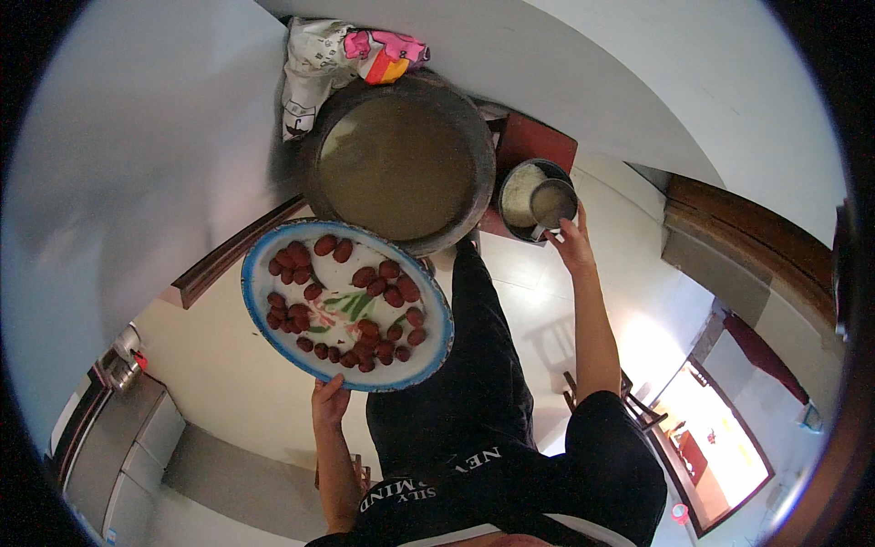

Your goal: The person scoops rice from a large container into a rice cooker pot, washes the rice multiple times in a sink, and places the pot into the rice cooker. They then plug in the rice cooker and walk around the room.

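Observation:
In my left hand [331, 402] is the near rim of an oval enamel tray [355, 239] with a blue edge and a floral pattern. Clusters of dark red, date-like fruits [366, 331] lie on it. A large, dark round pan [398, 167] stands beyond the tray, its inside brownish; whether that is liquid cannot be told. To its right, my right hand [573, 243] has its fingers on a small metal cup [552, 203] over a dark bowl [514, 228] holding pale, grainy contents [521, 193].
The bowl rests on a red-brown stool or small table [536, 142]. Printed plastic bags [318, 58] lie behind the pan against the wall. A wooden ledge [239, 249] runs at left; a grey-topped cabinet [116, 437] stands lower left. A dark wooden chair [639, 410] is behind my right arm.

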`<state>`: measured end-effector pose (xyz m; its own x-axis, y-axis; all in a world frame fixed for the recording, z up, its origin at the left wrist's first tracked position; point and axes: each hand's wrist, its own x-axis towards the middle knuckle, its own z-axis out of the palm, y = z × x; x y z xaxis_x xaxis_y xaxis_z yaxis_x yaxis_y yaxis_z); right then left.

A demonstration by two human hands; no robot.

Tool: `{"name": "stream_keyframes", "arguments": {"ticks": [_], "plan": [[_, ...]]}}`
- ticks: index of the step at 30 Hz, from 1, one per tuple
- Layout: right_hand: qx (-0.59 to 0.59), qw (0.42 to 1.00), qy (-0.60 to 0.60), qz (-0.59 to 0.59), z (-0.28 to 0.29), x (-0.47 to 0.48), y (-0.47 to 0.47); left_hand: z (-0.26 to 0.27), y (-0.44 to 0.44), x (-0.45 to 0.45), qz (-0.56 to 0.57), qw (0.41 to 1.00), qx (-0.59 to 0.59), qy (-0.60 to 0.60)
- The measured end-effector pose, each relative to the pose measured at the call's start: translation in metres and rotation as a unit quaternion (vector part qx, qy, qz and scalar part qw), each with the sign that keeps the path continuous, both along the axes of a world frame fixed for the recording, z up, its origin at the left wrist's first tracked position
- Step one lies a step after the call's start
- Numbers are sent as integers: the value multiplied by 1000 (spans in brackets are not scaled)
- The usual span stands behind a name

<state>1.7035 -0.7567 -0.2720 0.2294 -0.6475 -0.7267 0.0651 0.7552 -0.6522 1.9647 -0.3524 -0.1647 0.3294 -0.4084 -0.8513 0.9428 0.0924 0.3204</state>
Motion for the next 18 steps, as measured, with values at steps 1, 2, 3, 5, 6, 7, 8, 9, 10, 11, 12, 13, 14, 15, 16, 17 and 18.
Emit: {"name": "stream_keyframes", "arguments": {"ticks": [1,2,3,5,6,7,8,9,10,11,12,13,14,15,16,17,18], "plan": [[-23,998,-33,51,14,15,1,-1,2,-1,1,1000,3,1],[-88,987,-64,117,23,36,0,-3,5,-2,5,1000,8,-3],[-155,968,-93,175,32,56,-2,-3,6,-2,4,1000,11,-6],[-193,944,-56,263,67,106,0,-8,8,-5,2,1000,3,-14],[-250,914,-43,318,64,122,2,-10,8,-5,-4,1000,-9,-18],[-304,878,-29,369,59,138,4,-10,8,-5,-11,999,-21,-22],[-384,817,51,428,54,157,10,-8,7,-5,-14,999,-27,-28],[-455,741,133,475,51,169,18,-6,3,-4,-21,999,-33,-34],[-493,713,184,463,53,174,27,-4,-2,-2,-29,998,-40,-39],[-527,680,234,452,55,177,40,-4,-4,-2,-40,998,-35,-46],[-557,645,284,439,55,174,49,-5,-7,0,-54,997,-29,-52],[-543,688,291,382,49,164,50,-6,-17,0,-64,996,-26,-59],[-524,729,298,325,35,145,51,-10,-29,-2,-72,994,-41,-76],[-510,761,302,264,19,123,31,-31,-52,-5,-72,994,-53,-67],[-319,875,267,247,5,110,22,-51,-69,5,-70,994,-46,-73],[-106,945,217,220,-5,83,22,-63,-81,4,-68,994,-34,-73],[-163,914,282,243,-33,50,29,-78,-92,7,-77,994,-45,-70]]}}
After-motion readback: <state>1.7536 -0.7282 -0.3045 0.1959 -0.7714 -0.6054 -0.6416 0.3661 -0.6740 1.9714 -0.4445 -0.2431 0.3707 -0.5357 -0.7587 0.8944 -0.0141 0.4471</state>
